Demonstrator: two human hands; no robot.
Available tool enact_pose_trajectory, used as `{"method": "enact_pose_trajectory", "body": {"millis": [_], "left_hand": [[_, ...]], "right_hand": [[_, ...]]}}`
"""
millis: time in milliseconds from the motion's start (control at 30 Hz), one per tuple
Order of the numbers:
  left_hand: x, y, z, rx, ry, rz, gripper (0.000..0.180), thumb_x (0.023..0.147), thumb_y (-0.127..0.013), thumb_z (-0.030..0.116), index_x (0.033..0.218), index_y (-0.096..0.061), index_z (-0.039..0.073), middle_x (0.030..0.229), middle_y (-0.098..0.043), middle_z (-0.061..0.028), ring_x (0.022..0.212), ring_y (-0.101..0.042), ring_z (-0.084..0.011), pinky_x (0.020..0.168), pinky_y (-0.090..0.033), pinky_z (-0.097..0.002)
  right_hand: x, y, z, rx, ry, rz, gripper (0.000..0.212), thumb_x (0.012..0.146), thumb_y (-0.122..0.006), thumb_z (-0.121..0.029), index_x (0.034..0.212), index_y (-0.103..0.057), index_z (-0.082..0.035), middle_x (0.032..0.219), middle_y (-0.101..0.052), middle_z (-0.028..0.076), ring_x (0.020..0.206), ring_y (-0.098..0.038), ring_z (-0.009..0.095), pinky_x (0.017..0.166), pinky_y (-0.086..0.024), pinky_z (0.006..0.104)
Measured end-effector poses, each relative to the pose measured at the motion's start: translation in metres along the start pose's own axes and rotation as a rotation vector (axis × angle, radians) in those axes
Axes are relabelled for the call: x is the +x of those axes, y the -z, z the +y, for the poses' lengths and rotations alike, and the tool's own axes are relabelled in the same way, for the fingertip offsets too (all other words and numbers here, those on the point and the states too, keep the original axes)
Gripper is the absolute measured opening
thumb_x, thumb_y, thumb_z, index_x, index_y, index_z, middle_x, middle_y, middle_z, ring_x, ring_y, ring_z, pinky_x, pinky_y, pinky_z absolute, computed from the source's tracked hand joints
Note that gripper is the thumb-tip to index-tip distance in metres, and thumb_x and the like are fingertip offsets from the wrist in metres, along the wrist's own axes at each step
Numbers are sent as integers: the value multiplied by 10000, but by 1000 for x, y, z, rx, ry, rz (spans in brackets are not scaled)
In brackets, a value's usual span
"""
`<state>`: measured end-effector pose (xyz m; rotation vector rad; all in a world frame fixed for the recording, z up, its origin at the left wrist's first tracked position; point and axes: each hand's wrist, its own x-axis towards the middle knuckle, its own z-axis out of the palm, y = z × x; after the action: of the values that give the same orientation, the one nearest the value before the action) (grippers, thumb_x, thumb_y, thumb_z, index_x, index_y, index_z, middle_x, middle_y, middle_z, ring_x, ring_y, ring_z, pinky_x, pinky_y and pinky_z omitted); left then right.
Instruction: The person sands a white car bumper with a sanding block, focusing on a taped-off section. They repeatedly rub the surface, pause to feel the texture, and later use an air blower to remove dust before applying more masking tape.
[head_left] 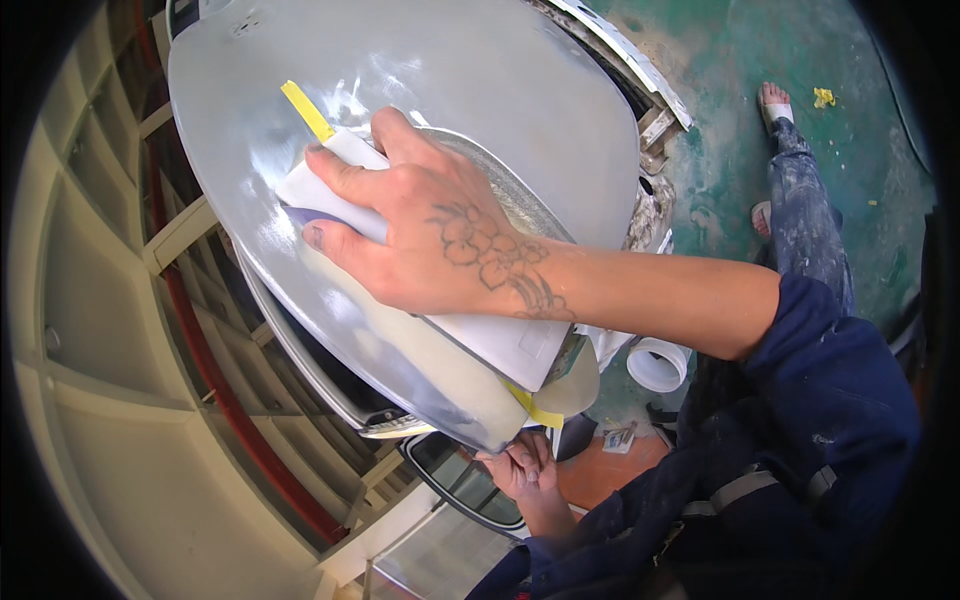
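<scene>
A grey car body panel (560, 130) with a smooth, curved edge fills the middle of the view. Whitish scuffed spots and a cream filler patch (450, 365) show on it. My right hand (430, 215), with a tattoo on its back, wraps over a long white sanding block (490, 345) lying on the panel. Purple shows along the block's underside near my thumb. Yellow tape (307, 110) sticks out past its far end, and more yellow tape (533, 405) lies by its near end. At the panel's lower tip, my left hand (528, 470) has curled fingers; anything inside them is hidden.
A white tub (658, 365) stands on the green floor (730, 190) at right, near my leg (800, 210). Beige wall framing (110, 350) with a red pipe (215, 375) runs along the left. Below are a vehicle window (465, 480) and an orange surface (610, 470).
</scene>
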<state>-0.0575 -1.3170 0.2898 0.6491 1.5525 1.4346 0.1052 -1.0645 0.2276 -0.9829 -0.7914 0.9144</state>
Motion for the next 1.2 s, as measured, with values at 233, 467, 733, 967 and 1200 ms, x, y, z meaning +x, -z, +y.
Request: {"method": "enact_pose_trajectory", "body": {"millis": [233, 467, 733, 967, 1200], "left_hand": [[1, 11, 6, 111, 71, -120, 475, 1114, -457, 432, 825, -596, 82, 526, -483, 36, 366, -422, -53, 376, -328, -217], [-2, 31, 2, 128, 82, -81, 446, 1124, -389, 462, 1074, -614, 80, 471, -461, 11, 335, -402, -87, 376, -362, -233], [-5, 24, 8, 199, 65, 27, 449, 1125, -382, 463, 1094, -604, 74, 479, -474, 12, 346, -410, -84, 367, -364, -224], [-7, 17, 7, 126, 43, 22, 373, 1129, -393, 365, 1174, -563, 36, 471, -464, -1, 337, -403, -92, 338, -343, -236], [-4, 4, 5, 87, 35, 50, 278, 1114, -418, 231, 1118, -577, 2, 458, -458, -1, 308, -372, -91, 335, -314, -231]], "right_hand": [[-49, 30, -5, 72, 25, -75, 606, 781, -817, -207, 1340, -679, -17, 932, -523, 173, 771, -578, 305, 675, -529, 373], [-75, 37, -11, 88, -83, -152, 476, 859, -745, -262, 1256, -670, -10, 1022, -553, 201, 887, -638, 368, 699, -554, 428], [-16, 14, -8, 93, 15, -125, 588, 785, -814, -259, 1326, -670, -78, 990, -522, 138, 849, -604, 306, 680, -554, 418], [5, 7, -4, 171, 85, -127, 498, 801, -789, -265, 1245, -690, -65, 1029, -557, 173, 866, -645, 327, 701, -566, 442], [-35, 30, -13, 165, -33, -206, 412, 839, -758, -289, 1182, -706, -68, 1022, -567, 199, 865, -659, 356, 658, -564, 423]]}}
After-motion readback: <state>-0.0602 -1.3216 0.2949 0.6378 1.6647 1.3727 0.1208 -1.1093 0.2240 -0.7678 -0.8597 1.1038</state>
